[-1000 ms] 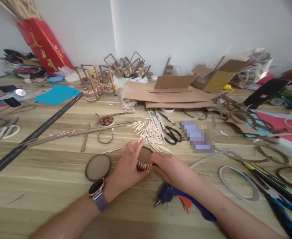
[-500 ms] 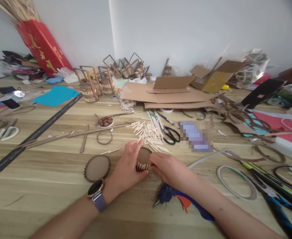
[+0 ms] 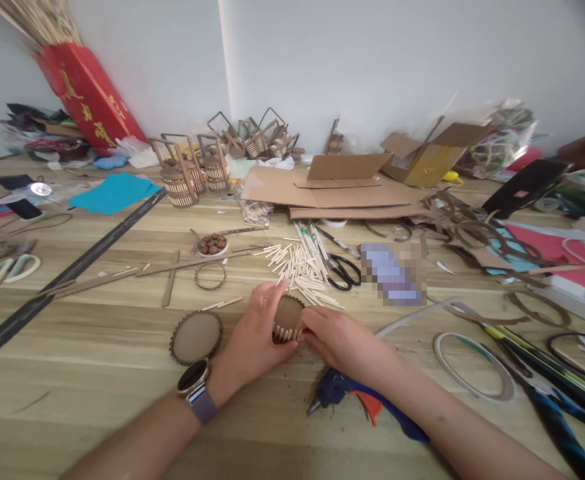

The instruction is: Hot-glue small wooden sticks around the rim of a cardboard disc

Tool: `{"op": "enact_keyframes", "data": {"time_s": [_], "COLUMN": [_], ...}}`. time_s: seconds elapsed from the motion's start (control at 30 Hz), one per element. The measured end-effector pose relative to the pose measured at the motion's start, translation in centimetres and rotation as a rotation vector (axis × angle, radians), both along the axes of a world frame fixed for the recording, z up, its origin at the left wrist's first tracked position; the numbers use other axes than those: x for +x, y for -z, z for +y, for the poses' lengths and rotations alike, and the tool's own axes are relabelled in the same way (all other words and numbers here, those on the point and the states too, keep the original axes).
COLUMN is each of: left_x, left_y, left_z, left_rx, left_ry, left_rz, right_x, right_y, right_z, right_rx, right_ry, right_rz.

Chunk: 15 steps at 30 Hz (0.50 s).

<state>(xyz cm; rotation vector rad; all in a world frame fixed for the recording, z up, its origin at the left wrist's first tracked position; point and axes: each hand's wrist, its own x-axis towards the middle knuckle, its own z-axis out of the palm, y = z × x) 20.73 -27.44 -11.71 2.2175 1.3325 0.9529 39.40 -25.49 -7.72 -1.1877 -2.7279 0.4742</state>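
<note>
Brown disc (image 3: 289, 312), pale edge sticks (image 3: 286, 335)

Holds a small round brown base (image 3: 289, 312), edged with pale wooden sticks (image 3: 286, 335), in the left grip (image 3: 251, 333); touches its edge with the right grip (image 3: 340, 337), near a blue-and-orange plastic glue gun (image 3: 335, 388).

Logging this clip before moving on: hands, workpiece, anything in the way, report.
Left hand holding small round base. Right hand at its edge beside short sticks, grip unclear. Glue gun close, partly hidden by right forearm.
</note>
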Motion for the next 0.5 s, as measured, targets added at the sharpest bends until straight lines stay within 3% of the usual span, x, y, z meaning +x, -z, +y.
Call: {"op": "enact_keyframes", "data": {"time_s": [0.27,0.5], "left_x": [0.0,-0.2], "left_y": [0.0,0.0], "left_z": [-0.1,-0.1], "left_rx": [0.004,0.006], "left_ry": [0.005,-0.034], "left_rz": [-0.011,-0.017], "right_x": [-0.1,2.4], "right_y": [-0.6,-4.1], "right_z": [-0.2,-0.3], "right_rx": [-0.035,-0.057], "right_ry": [0.006,0.095], "right_rz": [0.022,0.118]}}
